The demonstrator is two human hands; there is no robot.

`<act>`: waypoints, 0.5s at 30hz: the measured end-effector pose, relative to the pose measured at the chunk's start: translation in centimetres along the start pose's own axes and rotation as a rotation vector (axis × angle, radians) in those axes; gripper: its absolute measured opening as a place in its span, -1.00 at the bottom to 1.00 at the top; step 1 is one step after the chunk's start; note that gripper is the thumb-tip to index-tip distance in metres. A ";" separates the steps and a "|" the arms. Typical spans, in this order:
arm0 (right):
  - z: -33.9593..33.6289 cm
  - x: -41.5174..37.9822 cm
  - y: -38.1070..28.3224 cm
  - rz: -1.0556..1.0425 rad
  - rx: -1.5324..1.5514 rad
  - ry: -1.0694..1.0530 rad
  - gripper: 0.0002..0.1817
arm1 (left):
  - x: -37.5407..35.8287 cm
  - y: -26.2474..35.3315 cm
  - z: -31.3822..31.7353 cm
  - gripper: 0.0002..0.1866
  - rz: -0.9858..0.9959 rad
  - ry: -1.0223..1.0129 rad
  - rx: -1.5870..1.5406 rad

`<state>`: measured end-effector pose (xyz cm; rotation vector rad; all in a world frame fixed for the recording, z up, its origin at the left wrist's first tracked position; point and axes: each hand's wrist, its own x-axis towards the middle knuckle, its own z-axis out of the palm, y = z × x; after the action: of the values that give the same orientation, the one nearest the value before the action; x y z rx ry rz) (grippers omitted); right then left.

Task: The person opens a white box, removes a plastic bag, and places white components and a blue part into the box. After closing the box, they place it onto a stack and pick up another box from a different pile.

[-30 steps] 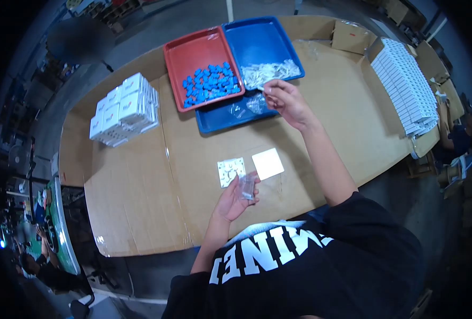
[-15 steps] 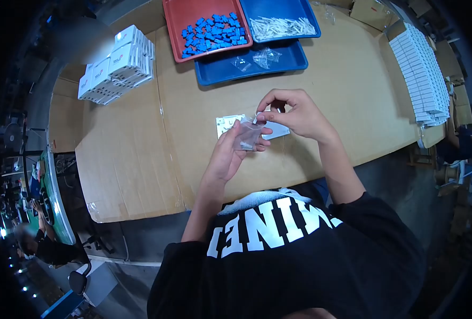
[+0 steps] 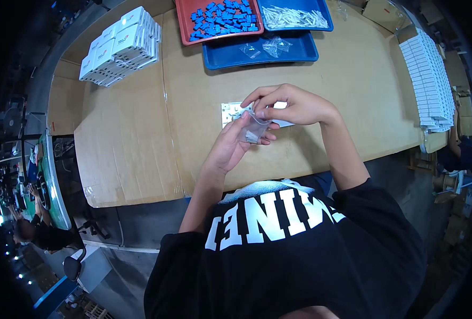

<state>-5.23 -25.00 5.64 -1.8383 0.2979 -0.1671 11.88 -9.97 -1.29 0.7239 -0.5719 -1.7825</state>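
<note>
Apparently for steadiness, the left hand (image 3: 230, 147) pinches the clear bag (image 3: 253, 129) near the frame's middle, while the right hand (image 3: 295, 107) curls at its upper edge; whether this one grips, I cannot tell. At the top, the red tray (image 3: 185, 22) and lower blue tray (image 3: 221, 56) stand together, probably for easy reach.

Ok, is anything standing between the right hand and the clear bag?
No, nothing visible: the right hand has its fingers at the upper edge of the clear bag. The left hand holds the bag from the other side and does not block them.
</note>
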 end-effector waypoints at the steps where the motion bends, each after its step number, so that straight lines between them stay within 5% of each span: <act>1: 0.0 0.0 -0.1 0.000 0.001 -0.001 -0.77 | 0.0 0.1 0.1 -0.45 0.004 0.005 -0.047; 4: 0.5 0.1 0.1 0.022 0.031 0.022 -0.61 | 0.2 0.1 0.1 -0.44 -0.025 0.001 -0.059; 9: 1.4 0.2 -0.8 0.312 0.049 -0.234 -0.38 | 0.3 -0.5 -0.3 -0.43 -0.004 -0.033 -0.052; 15: 1.5 -0.6 0.7 0.162 0.066 -0.110 -0.37 | 0.1 -0.6 -0.4 -0.44 0.001 -0.060 -0.044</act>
<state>-5.50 -23.66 4.54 -1.7421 0.3579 0.0361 11.71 -9.91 -1.99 0.6412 -0.5709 -1.8150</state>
